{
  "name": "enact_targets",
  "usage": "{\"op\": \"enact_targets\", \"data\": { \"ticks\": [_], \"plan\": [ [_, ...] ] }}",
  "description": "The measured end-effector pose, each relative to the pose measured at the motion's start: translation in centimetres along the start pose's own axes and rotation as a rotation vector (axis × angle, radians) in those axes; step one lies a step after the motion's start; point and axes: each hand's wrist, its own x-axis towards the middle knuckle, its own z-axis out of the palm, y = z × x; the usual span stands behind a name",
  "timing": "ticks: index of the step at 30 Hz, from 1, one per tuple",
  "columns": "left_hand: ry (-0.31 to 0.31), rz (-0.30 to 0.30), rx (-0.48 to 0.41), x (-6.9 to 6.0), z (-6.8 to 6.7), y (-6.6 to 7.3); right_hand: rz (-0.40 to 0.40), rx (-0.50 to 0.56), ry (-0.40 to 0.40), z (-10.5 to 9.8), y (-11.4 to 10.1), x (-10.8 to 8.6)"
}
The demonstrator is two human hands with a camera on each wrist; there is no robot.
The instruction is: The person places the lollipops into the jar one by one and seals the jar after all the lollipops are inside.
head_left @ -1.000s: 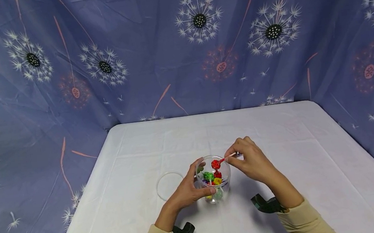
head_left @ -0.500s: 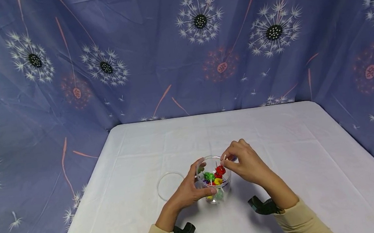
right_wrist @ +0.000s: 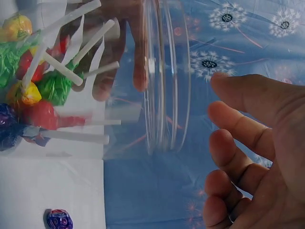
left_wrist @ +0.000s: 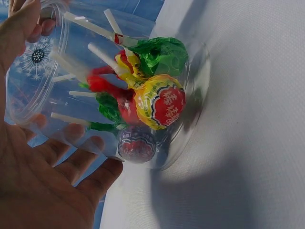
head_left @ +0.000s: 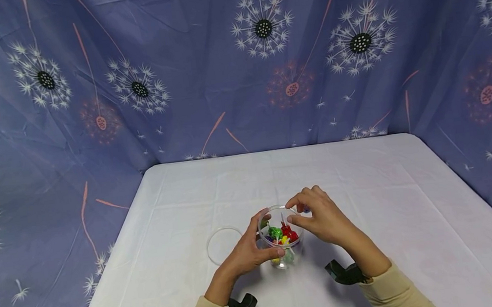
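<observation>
A clear plastic jar (head_left: 283, 264) with several wrapped lollipops inside stands on the table. My left hand (head_left: 249, 252) grips its left side, thumb across the front and fingers around the back. Green, red and yellow lollipops (left_wrist: 161, 102) show through the wall in the left wrist view, sticks toward the mouth. Over the right edge of the rim is my right hand (head_left: 323, 215), thumb and fingers apart, holding nothing. The right wrist view shows these fingers just outside the jar mouth (right_wrist: 162, 95). A purple lollipop (right_wrist: 59, 219) lies on the table beyond the jar, mostly hidden by my right hand in the head view.
A clear round lid (head_left: 208, 241) lies flat on the table, left of the jar. White cloth covers the table (head_left: 178, 196). A blue curtain (head_left: 200, 67) with dandelion prints hangs behind and along both sides.
A red lollipop held by my right hand over the jar has gone down inside. The right fingers have let go of its stick and spread. My left hand keeps its hold.
</observation>
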Motion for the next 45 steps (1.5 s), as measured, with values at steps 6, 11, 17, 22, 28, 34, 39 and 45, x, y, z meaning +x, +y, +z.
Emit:
{"op": "enact_targets", "data": {
  "ticks": [6,11,17,22,28,34,39,45],
  "plan": [
    [0.004,-0.004,0.004,0.0,0.0,0.1,0.026,0.014,0.020,-0.6,0.4,0.0],
    [0.003,0.013,0.004,0.0,0.0,0.0,0.036,0.016,0.044,-0.9,1.1,0.1],
    [0.002,0.017,0.002,0.1,0.0,0.0,0.050,0.005,0.069,-0.9,2.3,0.3],
    [0.001,0.017,0.000,0.1,0.0,0.0,0.077,0.010,0.075,-0.7,3.6,0.4],
    [0.003,0.013,0.016,0.1,0.1,0.0,0.107,0.003,0.090,-0.5,5.7,0.6],
    [0.001,0.024,0.023,0.2,0.1,-0.3,0.133,0.004,0.111,-0.2,7.6,0.6],
    [0.000,0.022,0.021,0.2,0.1,-0.4,0.169,-0.004,0.097,-0.1,8.8,0.8],
    [0.001,0.007,0.034,0.1,0.0,-0.1,0.209,-0.011,0.061,0.1,10.1,1.0]
  ]
}}
